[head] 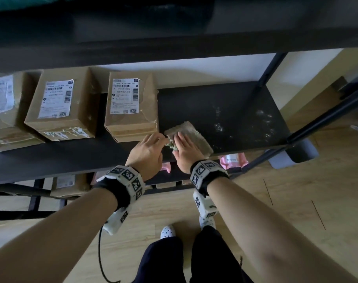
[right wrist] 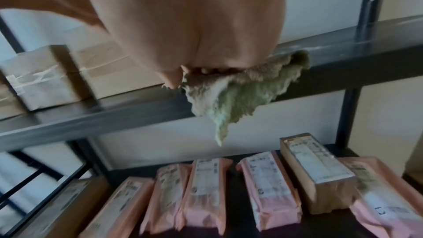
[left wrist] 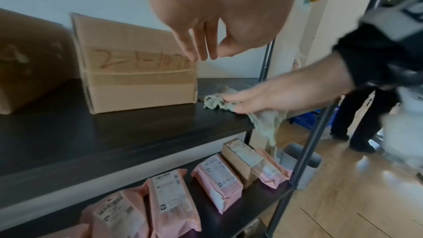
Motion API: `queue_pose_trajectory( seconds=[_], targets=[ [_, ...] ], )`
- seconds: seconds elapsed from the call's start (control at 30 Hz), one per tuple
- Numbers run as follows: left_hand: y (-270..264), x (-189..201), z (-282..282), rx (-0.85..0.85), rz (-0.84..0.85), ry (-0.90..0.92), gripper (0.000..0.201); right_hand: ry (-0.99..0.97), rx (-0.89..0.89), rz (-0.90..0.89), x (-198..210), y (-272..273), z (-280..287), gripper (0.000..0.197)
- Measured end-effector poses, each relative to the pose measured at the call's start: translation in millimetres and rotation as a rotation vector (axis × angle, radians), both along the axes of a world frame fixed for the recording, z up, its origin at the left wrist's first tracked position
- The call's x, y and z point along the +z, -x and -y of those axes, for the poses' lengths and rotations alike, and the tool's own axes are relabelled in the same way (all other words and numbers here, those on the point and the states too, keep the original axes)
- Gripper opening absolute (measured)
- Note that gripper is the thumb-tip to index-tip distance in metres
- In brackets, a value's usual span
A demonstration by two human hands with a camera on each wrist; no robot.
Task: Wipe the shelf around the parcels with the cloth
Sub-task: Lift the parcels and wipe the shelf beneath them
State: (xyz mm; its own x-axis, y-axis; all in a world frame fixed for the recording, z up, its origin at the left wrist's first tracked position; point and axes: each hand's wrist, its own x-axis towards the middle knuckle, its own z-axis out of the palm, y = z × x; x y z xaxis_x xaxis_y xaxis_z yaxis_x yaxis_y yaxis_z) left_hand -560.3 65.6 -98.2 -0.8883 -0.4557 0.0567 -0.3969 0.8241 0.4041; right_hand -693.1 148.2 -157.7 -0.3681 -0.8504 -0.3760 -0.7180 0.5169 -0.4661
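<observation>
A grey-green fluffy cloth [head: 196, 135] lies on the black shelf [head: 225, 107], right of the nearest cardboard parcel [head: 131, 105]. My right hand [head: 182, 144] presses flat on it with straight fingers. One corner of the cloth [right wrist: 233, 97] hangs over the shelf's front edge. My left hand [head: 159, 139] hovers beside the parcel's front corner, fingers loosely extended and holding nothing [left wrist: 206, 50]. Whitish dust specks [head: 261, 117] mark the shelf's right end. Two more labelled parcels [head: 63, 107] [head: 2, 111] stand further left.
The upper shelf board [head: 174, 27] overhangs close above. Slanted black frame bars [head: 325, 117] border the right end. Pink mailers [right wrist: 206, 196] and a brown box [right wrist: 315, 169] fill the lower shelf. Another person's legs [left wrist: 361, 115] stand on the wood floor to the right.
</observation>
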Motion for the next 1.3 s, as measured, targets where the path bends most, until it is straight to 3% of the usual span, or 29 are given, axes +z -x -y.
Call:
queue_pose_trajectory(
  seconds=[0.17, 0.27, 0.33, 0.47, 0.57, 0.67, 0.8, 0.87, 0.97, 1.07, 1.2, 1.3],
  targets=[
    [36, -10, -17, 0.048, 0.222, -0.101, 0.043, -0.108, -0.124, -0.135, -14, 109, -20, 0.056],
    [57, -10, -19, 0.117, 0.311, -0.135, 0.041, -0.107, -0.216, -0.098, -5, 135, -53, 0.058],
    [69, -10, -15, 0.18, 0.333, -0.159, 0.04, -0.066, -0.158, -0.114, 2, 123, -57, 0.058],
    [88, -11, -8, 0.345, 0.308, -0.258, 0.036, -0.091, 0.237, -0.071, 2, 79, -10, 0.057],
    [97, -15, -7, 0.416, 0.326, -0.284, 0.036, -0.108, 0.253, -0.051, 1, 88, 34, 0.06],
    [100, -19, -5, 0.42, 0.339, -0.295, 0.036, -0.041, 0.077, -0.159, 0, 142, 38, 0.055],
    [100, -24, -5, 0.38, 0.324, -0.281, 0.036, -0.309, -0.265, -0.047, 13, 199, 11, 0.058],
    [99, -26, -8, 0.349, 0.336, -0.264, 0.037, -0.283, -0.243, -0.072, 17, 184, 15, 0.058],
    [97, -29, -10, 0.333, 0.33, -0.233, 0.037, -0.109, 0.057, -0.166, 11, 132, 48, 0.055],
    [96, -33, -9, 0.319, 0.312, -0.202, 0.036, -0.175, 0.203, -0.05, 4, 106, 80, 0.06],
    [107, -33, -11, 0.289, 0.295, -0.198, 0.032, -0.168, 0.199, -0.172, 4, 162, 65, 0.059],
    [126, -27, -16, 0.275, 0.28, -0.191, 0.031, -0.244, -0.045, -0.265, 6, 236, 10, 0.058]
  ],
)
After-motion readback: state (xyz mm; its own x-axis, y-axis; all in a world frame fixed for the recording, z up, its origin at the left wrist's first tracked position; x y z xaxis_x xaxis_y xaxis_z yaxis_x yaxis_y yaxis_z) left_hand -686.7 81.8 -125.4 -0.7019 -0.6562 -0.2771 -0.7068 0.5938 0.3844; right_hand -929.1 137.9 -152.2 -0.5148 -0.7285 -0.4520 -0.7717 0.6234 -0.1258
